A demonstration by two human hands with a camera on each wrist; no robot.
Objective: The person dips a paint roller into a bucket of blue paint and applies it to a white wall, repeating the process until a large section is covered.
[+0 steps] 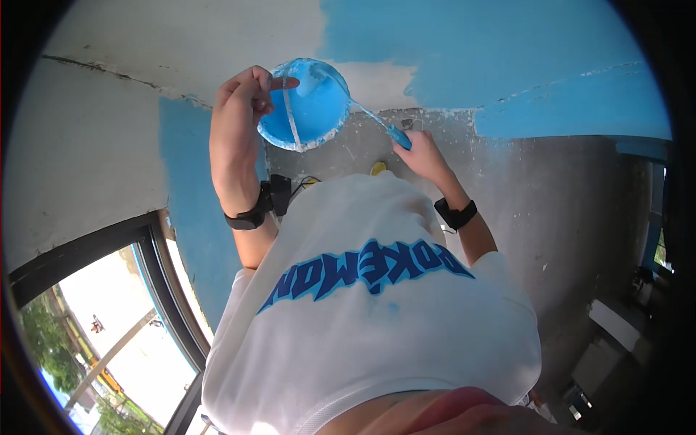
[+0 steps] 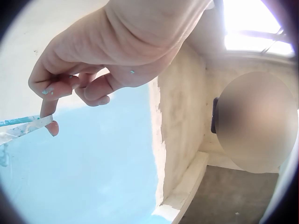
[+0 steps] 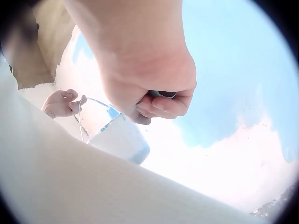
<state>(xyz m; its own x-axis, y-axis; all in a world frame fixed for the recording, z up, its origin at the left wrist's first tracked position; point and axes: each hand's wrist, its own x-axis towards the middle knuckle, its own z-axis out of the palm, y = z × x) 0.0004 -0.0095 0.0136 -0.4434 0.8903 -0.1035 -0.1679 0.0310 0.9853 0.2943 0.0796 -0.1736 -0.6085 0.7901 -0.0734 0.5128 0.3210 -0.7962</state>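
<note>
A white paint bucket with blue paint inside hangs from my left hand. Its pale handle is hooked over one finger; in the left wrist view the handle strap loops round that finger while the others curl inward. My right hand grips the blue handle of a paint roller, whose wire runs over the bucket's rim. Its pale blue roller head lies inside the bucket. From the right wrist, curled fingers wrap the dark end of the roller handle, with the bucket below.
Ahead stands a wall partly coated in blue, with bare white patches. A dark-framed window opens at the left. Grey paint-spotted floor extends to the right, where pale boxy items lie.
</note>
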